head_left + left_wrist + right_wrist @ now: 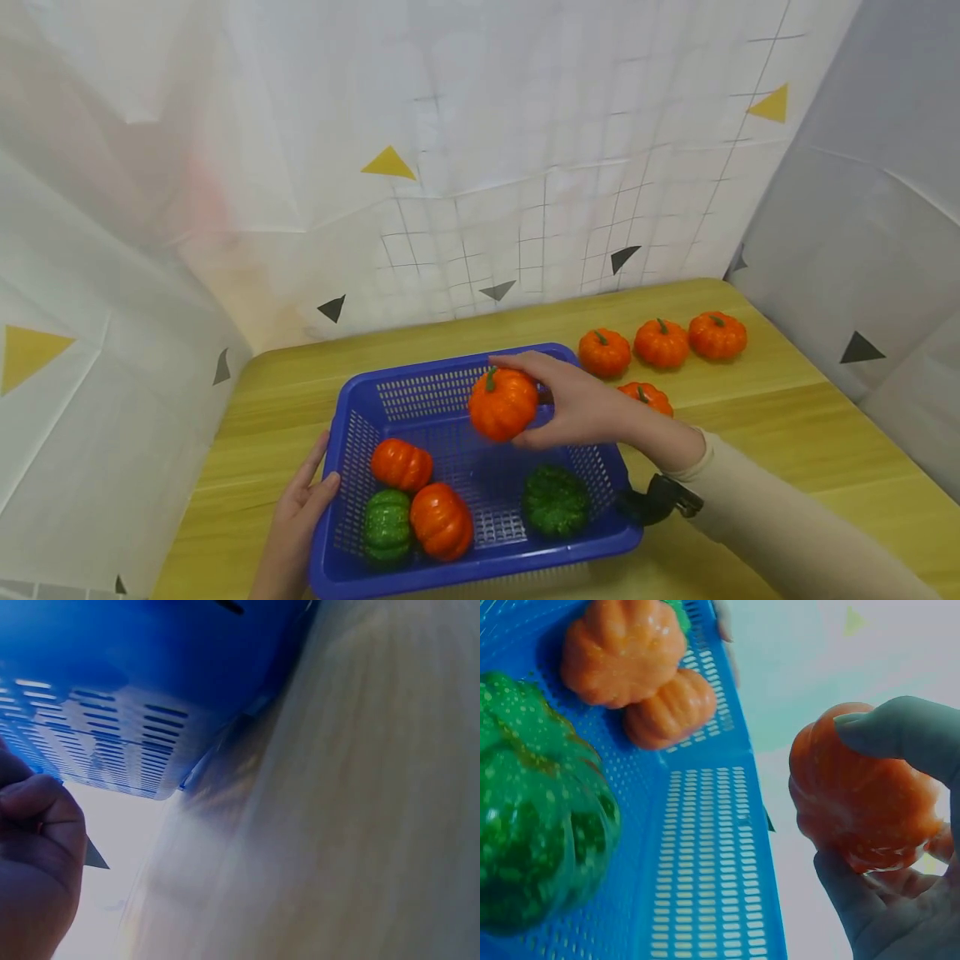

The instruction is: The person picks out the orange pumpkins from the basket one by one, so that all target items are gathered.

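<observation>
My right hand (573,404) grips a small orange pumpkin (501,406) with a green stem, holding it above the blue plastic basket (480,575). The right wrist view shows the thumb and fingers around this pumpkin (862,791). At the basket's left side my left hand (296,508) touches the rim with thumb and fingers fairly straight; part of it is hidden. Inside the basket, two orange pumpkins (442,522) and a green pumpkin (387,527) lie together at the left. A dark green speckled pumpkin (557,502) lies at the right.
Several orange pumpkins (662,343) stand on the wood-grain table (750,425) right of the basket, one partly hidden by my right forearm. A white sheet wall (487,217) with yellow and dark triangles rises behind the table, and similar sheets stand at both sides.
</observation>
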### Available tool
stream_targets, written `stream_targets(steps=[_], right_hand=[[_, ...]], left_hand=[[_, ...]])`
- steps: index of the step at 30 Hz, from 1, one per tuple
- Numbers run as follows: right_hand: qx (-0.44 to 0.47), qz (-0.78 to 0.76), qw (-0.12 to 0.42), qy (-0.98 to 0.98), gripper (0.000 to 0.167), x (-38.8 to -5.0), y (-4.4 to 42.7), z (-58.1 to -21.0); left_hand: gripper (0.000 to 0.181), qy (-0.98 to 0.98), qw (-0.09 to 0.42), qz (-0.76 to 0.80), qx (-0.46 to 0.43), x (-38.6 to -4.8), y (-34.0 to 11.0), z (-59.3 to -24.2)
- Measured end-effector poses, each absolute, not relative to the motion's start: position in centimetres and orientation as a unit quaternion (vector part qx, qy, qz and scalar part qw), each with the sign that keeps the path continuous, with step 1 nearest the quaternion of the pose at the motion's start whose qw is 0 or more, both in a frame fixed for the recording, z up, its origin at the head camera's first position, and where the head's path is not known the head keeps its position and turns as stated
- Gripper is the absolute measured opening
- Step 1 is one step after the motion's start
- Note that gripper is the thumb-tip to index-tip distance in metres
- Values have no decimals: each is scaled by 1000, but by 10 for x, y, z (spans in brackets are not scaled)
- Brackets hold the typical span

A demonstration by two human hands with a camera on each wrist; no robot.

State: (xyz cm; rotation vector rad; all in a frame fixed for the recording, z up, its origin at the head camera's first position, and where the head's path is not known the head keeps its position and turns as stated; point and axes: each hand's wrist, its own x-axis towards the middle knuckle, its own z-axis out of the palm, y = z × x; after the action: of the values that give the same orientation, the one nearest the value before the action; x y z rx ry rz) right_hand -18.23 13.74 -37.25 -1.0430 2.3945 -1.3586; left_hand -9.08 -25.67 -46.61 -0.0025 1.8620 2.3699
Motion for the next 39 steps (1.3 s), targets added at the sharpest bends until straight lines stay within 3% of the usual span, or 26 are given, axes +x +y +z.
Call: stream_targets(steps=[7,19,29,39], right_hand=[[-323,-532,85,778,89,-180,162,-374],[-262,-561,11,785,90,-179,222,-392],[-199,-584,-52,785,89,-170,271,-410],[-135,-594,-79,789,89,-159,305,-436]], left_hand=[[60,611,65,789,29,-91,-258,-467],[60,597,75,797,53,-91,-260,-468],[60,605,69,793,14,-90,-257,-467],[59,602,63,796,20,-91,-257,-468]])
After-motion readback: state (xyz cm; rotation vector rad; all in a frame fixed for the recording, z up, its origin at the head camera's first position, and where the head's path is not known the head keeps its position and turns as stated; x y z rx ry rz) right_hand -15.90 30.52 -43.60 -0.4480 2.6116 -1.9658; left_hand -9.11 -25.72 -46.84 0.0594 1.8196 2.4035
